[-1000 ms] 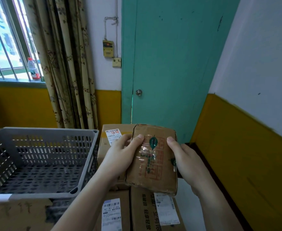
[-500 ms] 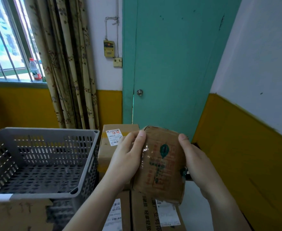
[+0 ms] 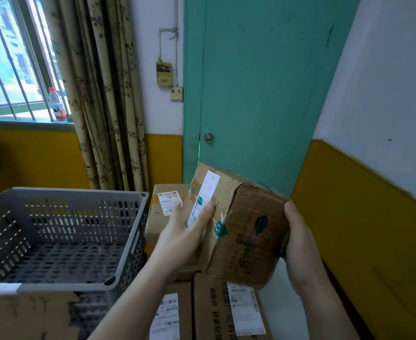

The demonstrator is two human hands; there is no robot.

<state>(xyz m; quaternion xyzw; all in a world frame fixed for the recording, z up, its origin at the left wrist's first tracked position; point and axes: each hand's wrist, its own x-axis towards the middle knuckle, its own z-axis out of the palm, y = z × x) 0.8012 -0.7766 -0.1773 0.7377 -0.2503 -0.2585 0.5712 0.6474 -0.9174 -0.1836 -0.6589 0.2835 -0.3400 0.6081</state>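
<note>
Two hands hold one brown box (image 3: 246, 231) at the lower middle of the frame: your left hand (image 3: 182, 238) grips its labelled side, your right hand (image 3: 300, 244) grips the other edge, above more boxes (image 3: 209, 312).

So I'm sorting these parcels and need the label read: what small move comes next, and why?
Probably roll the cardboard parcel so its white label faces the camera: it lies slanted, its lower end under the thumb of the left hand, while the right hand grips the opposite edge.
</note>
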